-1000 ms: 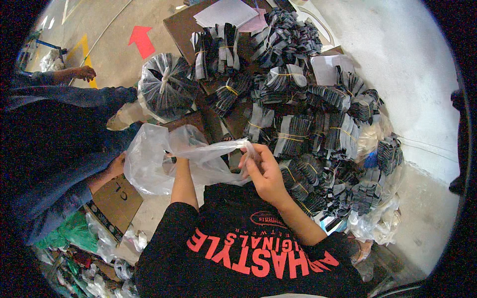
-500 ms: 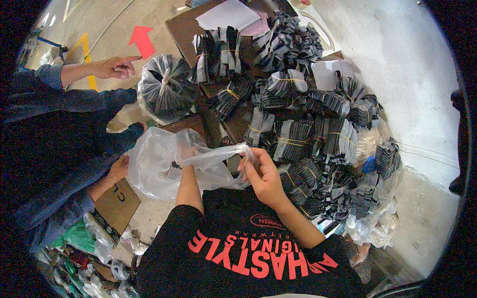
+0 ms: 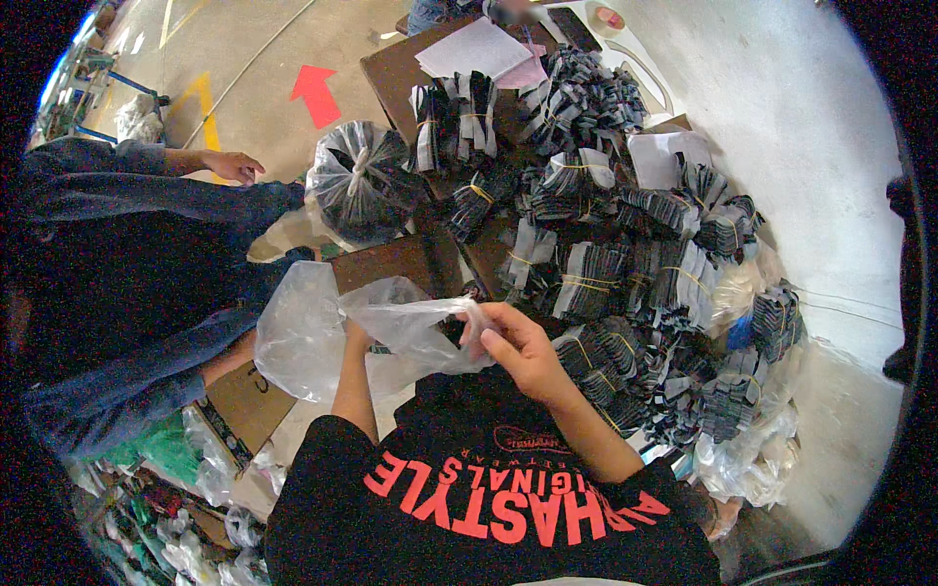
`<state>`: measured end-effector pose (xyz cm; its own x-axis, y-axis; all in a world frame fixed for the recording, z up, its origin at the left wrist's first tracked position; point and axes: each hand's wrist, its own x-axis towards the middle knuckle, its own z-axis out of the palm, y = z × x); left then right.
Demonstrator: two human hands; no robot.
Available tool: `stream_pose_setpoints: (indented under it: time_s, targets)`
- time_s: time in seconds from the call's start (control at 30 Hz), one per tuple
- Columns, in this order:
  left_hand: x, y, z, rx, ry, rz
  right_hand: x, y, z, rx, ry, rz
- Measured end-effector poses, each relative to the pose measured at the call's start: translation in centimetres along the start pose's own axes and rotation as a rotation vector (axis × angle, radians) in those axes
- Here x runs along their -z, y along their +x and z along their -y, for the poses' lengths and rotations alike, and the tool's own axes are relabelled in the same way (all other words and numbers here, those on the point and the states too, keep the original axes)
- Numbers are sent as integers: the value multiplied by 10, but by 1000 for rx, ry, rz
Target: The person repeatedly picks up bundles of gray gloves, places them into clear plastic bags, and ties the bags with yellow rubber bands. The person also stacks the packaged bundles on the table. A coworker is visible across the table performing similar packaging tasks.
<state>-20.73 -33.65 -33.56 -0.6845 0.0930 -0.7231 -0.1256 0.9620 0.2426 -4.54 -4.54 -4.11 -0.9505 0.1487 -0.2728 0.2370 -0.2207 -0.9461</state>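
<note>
A clear plastic bag (image 3: 303,337) hangs loosely between my two hands. My right hand (image 3: 520,350) is closed on the gathered rim at the bag's right end, thumb against fingers. At the middle of the bag is my left hand (image 3: 358,335), mostly covered by cloudy plastic, so its fingers do not show. No contents can be made out inside the bag. Just beyond it stands a tied clear bag (image 3: 360,186) filled with dark pieces. To the right of my right hand lie banded bundles of black and grey strips (image 3: 591,278).
Brown boards (image 3: 405,269) lie under the bundles, with white paper sheets (image 3: 476,51) at the far end. A co-worker's hand (image 3: 234,167) and dark sleeves are at the left. A cardboard box (image 3: 246,415) and loose plastic scraps (image 3: 186,532) lie at lower left.
The view has shifted, so the scene sits further right and lower. The co-worker's hand has drawn back left, its pointing finger now relaxed. My left hand has moved slightly left within the plastic.
</note>
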Motion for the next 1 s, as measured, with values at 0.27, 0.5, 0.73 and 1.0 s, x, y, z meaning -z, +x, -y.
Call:
stream_pose_setpoints:
  time_s: [0.27,0.5,0.73,1.0]
  targets:
    - [66,-84,-32,-137,-568,393,12,26,-48,-49,-437,30]
    - [88,-156,-82,-361,-712,151,-36,41,-92,410,-794,69]
    - [108,-177,-94,-349,-403,-12,-9,45,-102,401,-645,-35]
    - [167,-195,-51,-381,-518,-261,-1,59,-139,124,-475,-72]
